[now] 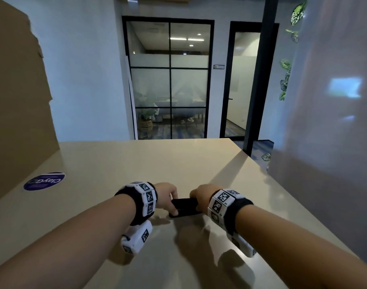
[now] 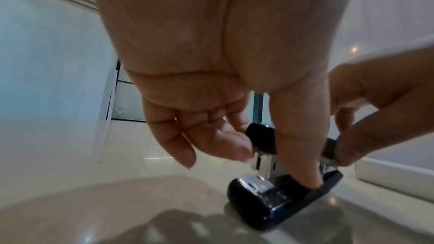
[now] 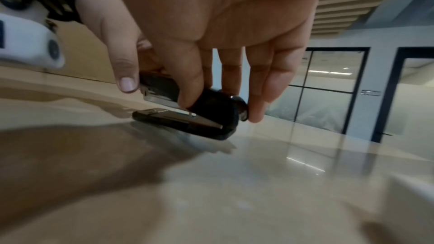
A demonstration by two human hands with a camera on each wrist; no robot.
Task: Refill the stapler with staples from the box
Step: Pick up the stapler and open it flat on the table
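Observation:
A black stapler [image 1: 184, 206] with a metal magazine lies on the beige table [image 1: 136, 163] between my two hands. My left hand [image 1: 171, 200] holds its front end: in the left wrist view the thumb [image 2: 305, 177] presses on the base of the stapler [image 2: 263, 203] and the fingers [image 2: 225, 140] curl against the top arm. My right hand [image 1: 196, 202] grips the rear end. In the right wrist view the thumb [image 3: 126, 81] and index finger [image 3: 187, 88] pinch the upper arm of the stapler [image 3: 211, 118]. No staple box is in view.
A tall cardboard sheet [image 1: 16, 101] stands along the table's left side, with a round blue sticker [image 1: 44, 181] beside it on the tabletop. A white panel [image 1: 324, 122] rises at the right edge. Glass partitions and a door lie beyond the far edge.

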